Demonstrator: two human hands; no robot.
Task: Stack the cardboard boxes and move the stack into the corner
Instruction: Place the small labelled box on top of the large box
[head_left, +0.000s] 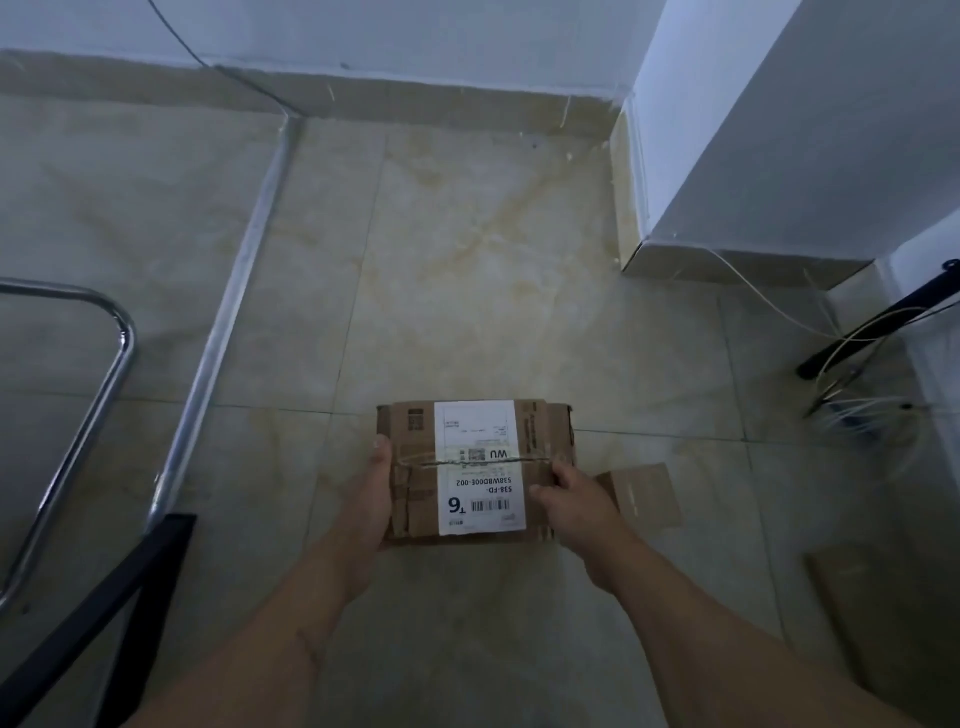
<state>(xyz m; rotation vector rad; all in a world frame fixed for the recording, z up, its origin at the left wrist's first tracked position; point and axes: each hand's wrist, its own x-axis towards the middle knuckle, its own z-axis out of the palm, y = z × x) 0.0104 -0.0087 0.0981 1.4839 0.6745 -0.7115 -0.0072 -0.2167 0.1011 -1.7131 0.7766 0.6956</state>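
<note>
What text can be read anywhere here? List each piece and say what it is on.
All of it is on the white shipping label, upside down to the camera, on the cardboard box held in the grip of the left hand and right hand.
"WU"
"S38-FD-"
"S38WBD00E-002" (some characters uncertain)
"T6"
Barcode, QR codes, fine print on the label: too small to read.
Printing on the box's bare cardboard: blurred.
Smaller box beside it: no legible text.
</note>
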